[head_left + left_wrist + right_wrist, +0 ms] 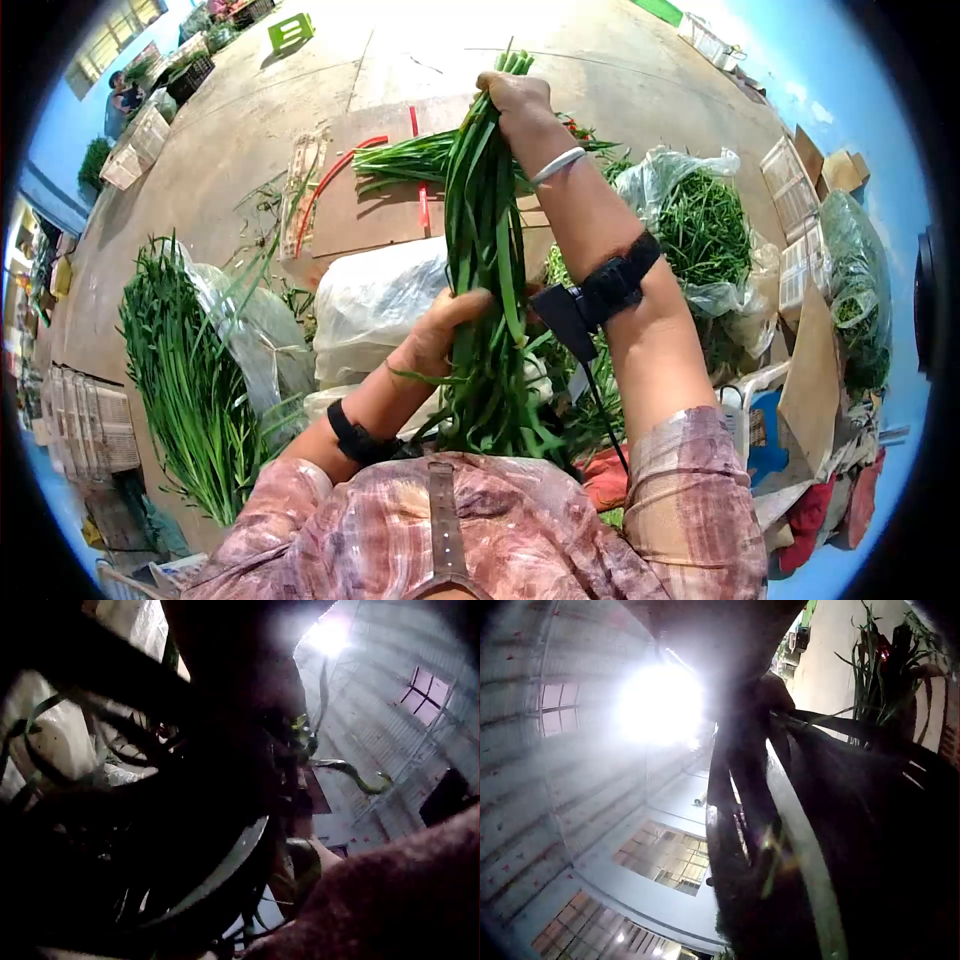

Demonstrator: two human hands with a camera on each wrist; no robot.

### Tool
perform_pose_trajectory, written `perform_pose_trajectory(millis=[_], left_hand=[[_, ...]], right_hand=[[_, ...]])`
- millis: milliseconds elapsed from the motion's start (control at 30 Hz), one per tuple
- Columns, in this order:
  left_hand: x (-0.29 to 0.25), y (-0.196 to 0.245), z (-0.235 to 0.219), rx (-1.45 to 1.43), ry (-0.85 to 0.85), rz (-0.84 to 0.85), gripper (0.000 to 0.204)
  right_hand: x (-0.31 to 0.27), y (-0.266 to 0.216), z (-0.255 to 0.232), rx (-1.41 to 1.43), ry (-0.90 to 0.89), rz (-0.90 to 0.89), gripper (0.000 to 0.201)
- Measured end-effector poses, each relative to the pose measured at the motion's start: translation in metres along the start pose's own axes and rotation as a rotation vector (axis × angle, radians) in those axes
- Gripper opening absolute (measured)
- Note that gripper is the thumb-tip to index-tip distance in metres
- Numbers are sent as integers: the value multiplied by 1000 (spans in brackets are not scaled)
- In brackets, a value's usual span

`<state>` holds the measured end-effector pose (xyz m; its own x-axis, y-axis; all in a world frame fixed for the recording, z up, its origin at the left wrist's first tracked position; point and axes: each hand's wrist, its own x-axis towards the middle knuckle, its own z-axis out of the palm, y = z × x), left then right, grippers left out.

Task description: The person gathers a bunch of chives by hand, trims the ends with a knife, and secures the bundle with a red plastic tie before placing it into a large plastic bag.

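A bunch of long green leafy stalks (485, 210) hangs upright in front of the chest in the head view. The right hand (517, 92) grips its top end, with pale stem ends poking out above the fist. Lower down, the left hand (447, 325) holds the bunch's middle from the left side, thumb across the leaves. Loose leaf ends spread below it. Both wrist views are dark; leaves (802, 847) hang below the right hand in the right wrist view, and a curled leaf (352, 774) shows in the left one.
Behind the bunch, another bundle (405, 160) lies on a brown board (345, 220) with red strips. A large pile of stalks (185, 390) is at the left, beside a white plastic-wrapped bundle (375, 300). Bagged greens (705, 225) and crates (790, 185) stand at the right.
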<state>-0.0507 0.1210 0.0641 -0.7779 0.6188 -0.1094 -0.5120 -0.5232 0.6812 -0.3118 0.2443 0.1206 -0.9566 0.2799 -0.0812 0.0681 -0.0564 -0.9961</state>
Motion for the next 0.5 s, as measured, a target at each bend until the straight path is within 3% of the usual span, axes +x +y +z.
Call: perform_pose_trajectory(millis=[100,133,167,200,267,333,400,467,500], left_hand=[[7,11,-10,91,117,-150,63],[10,13,-20,119,92,-146,64],[12,16,-27,145,66,-141,66],[12,22,-31,192,18,-160,75],[10,28,-33,218,-39,-133,79],[8,35,-35,217,-86,-180,74],[7,36,-39,218,-146,-234,70],[8,30,-46,160,-142,-423,74],[9,23,-58,177,-188,-417,75]], right_hand=[[-27,-13,-15,20,1,59,31],[-38,-22,-25,76,-13,123,40],[-33,-14,-35,74,-75,24,46],[-31,-3,-53,253,-177,29,52],[-46,-11,-79,327,-216,138,56],[-47,1,-102,505,-321,66,55],[-50,23,-119,489,-321,100,51],[-57,45,-131,691,-417,96,47],[-58,53,-134,614,-308,68,45]])
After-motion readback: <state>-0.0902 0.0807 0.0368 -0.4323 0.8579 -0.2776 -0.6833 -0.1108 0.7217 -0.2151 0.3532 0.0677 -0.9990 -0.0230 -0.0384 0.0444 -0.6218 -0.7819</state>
